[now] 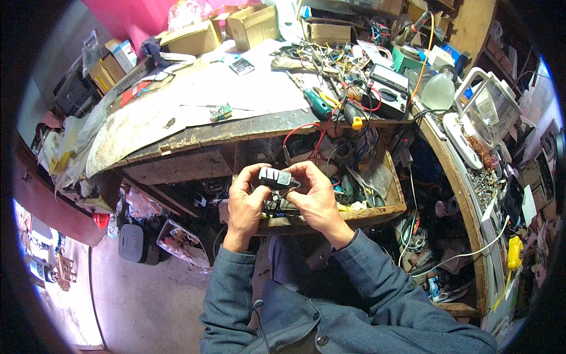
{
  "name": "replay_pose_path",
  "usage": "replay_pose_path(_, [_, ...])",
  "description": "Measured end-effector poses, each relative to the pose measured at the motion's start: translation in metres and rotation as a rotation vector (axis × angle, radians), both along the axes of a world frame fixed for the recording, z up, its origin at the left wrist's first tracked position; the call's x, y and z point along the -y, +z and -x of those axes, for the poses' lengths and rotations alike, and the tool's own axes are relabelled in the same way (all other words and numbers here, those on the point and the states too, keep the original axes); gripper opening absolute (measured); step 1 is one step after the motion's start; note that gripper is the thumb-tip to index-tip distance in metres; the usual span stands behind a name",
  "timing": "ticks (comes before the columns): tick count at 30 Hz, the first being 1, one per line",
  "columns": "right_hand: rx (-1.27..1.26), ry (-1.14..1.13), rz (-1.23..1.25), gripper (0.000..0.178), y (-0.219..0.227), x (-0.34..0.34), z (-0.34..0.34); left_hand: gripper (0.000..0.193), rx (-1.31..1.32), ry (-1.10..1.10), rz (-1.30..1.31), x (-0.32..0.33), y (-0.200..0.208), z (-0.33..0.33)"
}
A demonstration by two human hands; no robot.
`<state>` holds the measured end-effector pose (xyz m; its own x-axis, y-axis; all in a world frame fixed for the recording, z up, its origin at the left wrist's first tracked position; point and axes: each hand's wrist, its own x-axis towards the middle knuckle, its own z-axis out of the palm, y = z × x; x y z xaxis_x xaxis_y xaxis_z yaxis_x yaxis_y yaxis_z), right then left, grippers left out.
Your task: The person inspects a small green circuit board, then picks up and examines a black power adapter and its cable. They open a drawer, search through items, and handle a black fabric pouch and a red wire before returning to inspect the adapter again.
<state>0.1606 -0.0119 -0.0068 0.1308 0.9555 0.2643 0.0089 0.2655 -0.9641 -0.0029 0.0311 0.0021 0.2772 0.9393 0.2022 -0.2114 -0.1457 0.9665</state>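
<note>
A small black power adapter with a printed label is between my two hands, above an open wooden drawer. My left hand is closed on its left end, thumb and fingers pressed against the casing. At its other end, where a dark cord seems to come out, my right hand pinches with thumb and forefinger. Part of the adapter is hidden behind the fingers. Beneath my hands, the drawer holds tangled cables and loose parts.
On the workbench lie a small green circuit board, a green-handled screwdriver and an analog multimeter with red and black leads. Heaped wires and cardboard boxes stand behind. A yellow clamp-like tool is at right.
</note>
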Motion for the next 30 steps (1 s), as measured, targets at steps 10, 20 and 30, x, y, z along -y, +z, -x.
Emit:
replay_pose_path(10, [-0.062, 0.007, 0.006, 0.038, -0.0018, -0.0008, 0.0012, 0.042, -0.022, 0.025, -0.007, -0.0007, -0.0010, 0.0001])
replay_pose_path(20, [-0.093, -0.016, 0.018, 0.034, 0.0048, 0.0019, 0.0044, 0.042, -0.015, 0.032, -0.023, 0.0019, 0.0031, -0.0012])
replay_pose_path(30, [-0.039, -0.004, 0.000, 0.040, 0.0028, 0.0031, 0.0041, 0.042, 0.011, 0.029, -0.015, -0.0003, 0.0004, -0.0019])
